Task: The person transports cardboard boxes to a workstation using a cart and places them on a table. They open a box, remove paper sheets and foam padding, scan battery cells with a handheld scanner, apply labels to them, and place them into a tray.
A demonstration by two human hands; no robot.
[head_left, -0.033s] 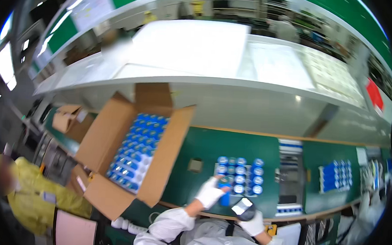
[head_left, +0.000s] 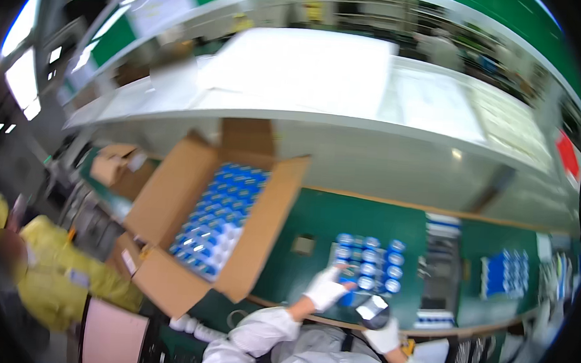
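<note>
Both hands wear white gloves and enter from the lower edge, below the green table [head_left: 315,216].

Left hand [head_left: 326,289]: reaches up and to the right, toward 1 o'clock. Its fingers are loosely spread, with the fingertips touching the lower left corner of the cell group [head_left: 368,263]. It appears to rest on one blue cell at that corner, but blur hides whether it actually pinches one.

Right hand [head_left: 382,333]: sits at 5 o'clock from the left hand, close to it. Its fingers are pressed around a small dark scanner [head_left: 372,309], whose grey face is tilted up and left toward the cells.

Cell group: a block of blue round-topped cells standing upright in rows on the green table, directly above both hands.

Carton [head_left: 176,194]: a brown box with all flaps open, at 10 o'clock from the left hand, well apart from it. It is tilted toward the viewer and packed with rows of the same blue cells.

Second group [head_left: 503,271]: more blue cells on the table at 3 o'clock from the cell group, beyond a narrow grey rack [head_left: 439,270].

Another person in a yellow top [head_left: 52,267] is at the far left, at 9 o'clock. A white shelf [head_left: 307,122] spans the bench above the table.
</note>
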